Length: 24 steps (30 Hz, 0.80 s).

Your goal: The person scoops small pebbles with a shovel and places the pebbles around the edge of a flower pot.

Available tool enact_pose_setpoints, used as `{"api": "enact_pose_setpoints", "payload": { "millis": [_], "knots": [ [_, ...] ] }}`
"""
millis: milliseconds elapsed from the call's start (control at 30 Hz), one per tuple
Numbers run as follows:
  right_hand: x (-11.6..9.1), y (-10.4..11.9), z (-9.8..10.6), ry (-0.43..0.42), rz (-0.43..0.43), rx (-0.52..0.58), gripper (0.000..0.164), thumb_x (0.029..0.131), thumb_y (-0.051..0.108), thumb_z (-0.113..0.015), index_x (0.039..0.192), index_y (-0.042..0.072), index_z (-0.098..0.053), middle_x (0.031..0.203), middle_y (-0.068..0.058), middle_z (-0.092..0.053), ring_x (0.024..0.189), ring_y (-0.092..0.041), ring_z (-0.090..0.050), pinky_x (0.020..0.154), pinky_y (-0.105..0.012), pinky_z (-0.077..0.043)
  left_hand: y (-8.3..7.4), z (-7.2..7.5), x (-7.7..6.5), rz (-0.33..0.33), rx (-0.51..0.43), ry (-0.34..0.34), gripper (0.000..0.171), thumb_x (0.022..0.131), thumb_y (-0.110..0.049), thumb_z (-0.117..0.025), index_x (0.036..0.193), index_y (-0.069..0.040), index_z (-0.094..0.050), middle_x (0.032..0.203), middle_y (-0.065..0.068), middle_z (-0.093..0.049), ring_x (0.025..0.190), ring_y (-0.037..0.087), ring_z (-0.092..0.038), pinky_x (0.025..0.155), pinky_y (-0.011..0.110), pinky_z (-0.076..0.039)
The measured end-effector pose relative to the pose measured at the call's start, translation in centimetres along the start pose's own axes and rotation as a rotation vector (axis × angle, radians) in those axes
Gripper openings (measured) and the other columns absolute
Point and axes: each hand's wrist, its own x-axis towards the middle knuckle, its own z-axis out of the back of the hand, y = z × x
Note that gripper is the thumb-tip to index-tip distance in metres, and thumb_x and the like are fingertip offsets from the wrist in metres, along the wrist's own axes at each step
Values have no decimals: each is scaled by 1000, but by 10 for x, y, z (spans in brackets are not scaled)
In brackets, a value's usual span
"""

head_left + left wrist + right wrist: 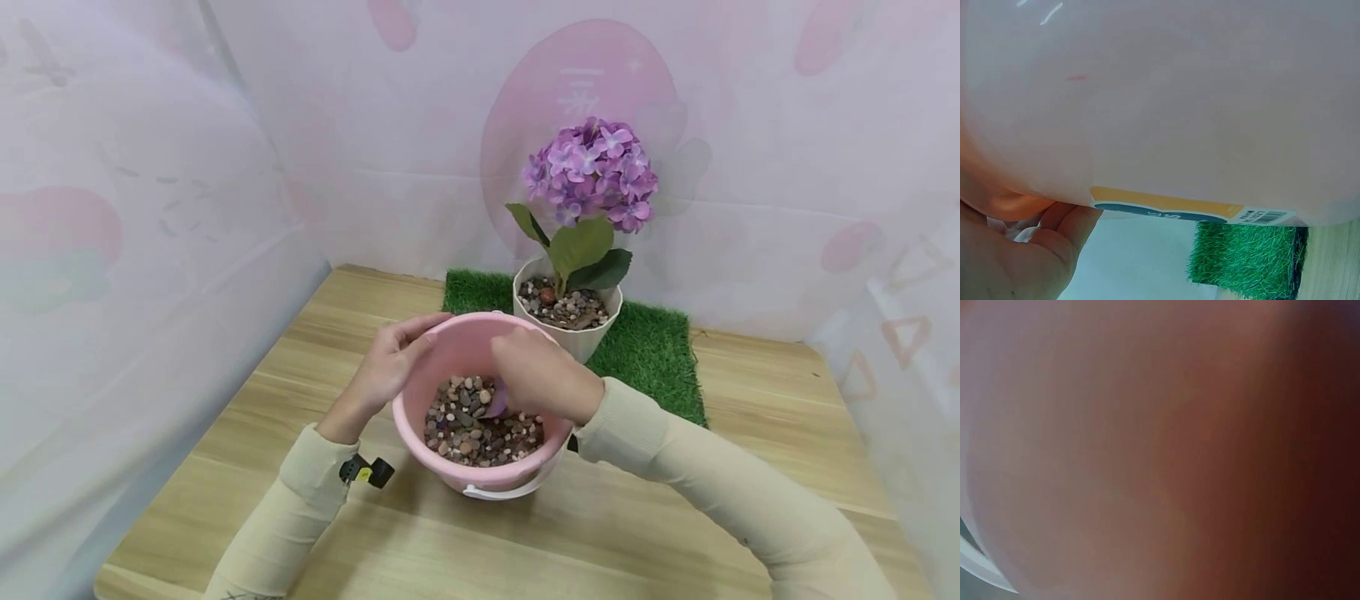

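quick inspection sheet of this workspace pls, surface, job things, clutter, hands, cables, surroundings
Surface: wood-grain table, green artificial turf mat towards the back.
Job's things: pink bucket holding mixed pebbles; purple tool among them, mostly hidden.
Clutter: nothing seen.
Left hand: grips the bucket's rim.
Right hand: curled inside the bucket's opening, apparently round the purple tool.
Cables: nothing seen.
Surroundings: white pot with purple hydrangea behind the bucket; pale printed curtain beyond.

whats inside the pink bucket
Small stones and part of a purple tool. The right hand hides its upper end; the stones cover the bottom of the pink bucket.
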Motion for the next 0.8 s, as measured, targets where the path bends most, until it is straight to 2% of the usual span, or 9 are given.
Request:
{"api": "enact_pose_setpoints", "payload": {
  "millis": [100, 167, 367, 433, 567, 667, 800],
  "knots": [
    [5, -1, -5, 59, 0, 4, 24, 74, 4, -91, 81, 10, -69, 75, -2, -70, 70, -20, -64, 79, -38, -64, 2, -1, 0, -2, 3, -1, 41, 110, -15, -54, 150, -6, -58, 144, 23, -65, 113, 41, -74, 90, 40, -68],
    [5, -3, -9, 69, 22, 38, 24, 75, -4, -84, 79, 12, -66, 70, 0, -63, 65, -18, -58, 68, -35, -59, 3, -1, 1, -2, 0, 0, 41, 110, -15, -54, 150, -5, -58, 146, 23, -64, 115, 41, -73, 93, 40, -67],
    [-6, -21, -20, -60, 114, 163, 36, 71, -15, -63, 56, 16, -52, 53, 7, -40, 49, -7, -35, 48, -18, -31, 1, 0, -1, 7, -15, -7, 41, 110, -17, -54, 150, -8, -59, 143, 23, -65, 113, 42, -74, 88, 42, -68],
    [-9, -25, -23, -87, 145, 198, 35, 71, -14, -60, 53, 16, -54, 49, 9, -40, 45, -2, -32, 45, -15, -27, 1, 2, -3, 5, -12, -6, 42, 110, -17, -54, 150, -6, -58, 143, 24, -65, 112, 43, -74, 86, 42, -69],
    [-10, -26, -27, -112, 173, 211, 29, 72, -11, -60, 57, 13, -67, 48, 7, -53, 43, 2, -38, 43, -13, -32, 0, 4, -7, 3, -6, -15, 42, 110, -15, -54, 150, -6, -57, 144, 24, -64, 111, 43, -74, 85, 41, -69],
    [-11, -22, -26, -88, 118, 174, 24, 77, -11, -65, 65, 10, -69, 54, 3, -58, 47, -4, -46, 46, -18, -41, 0, 4, -7, -6, 0, -21, 42, 110, -15, -54, 150, -5, -57, 144, 24, -65, 109, 43, -75, 84, 41, -69],
    [-12, -13, -28, -49, 37, 143, 22, 81, -10, -69, 72, 10, -68, 60, 3, -58, 52, -11, -53, 50, -23, -48, 1, 3, -4, -8, 19, -26, 42, 110, -15, -54, 150, -6, -58, 142, 24, -66, 109, 42, -75, 84, 42, -69]
  ]
}}
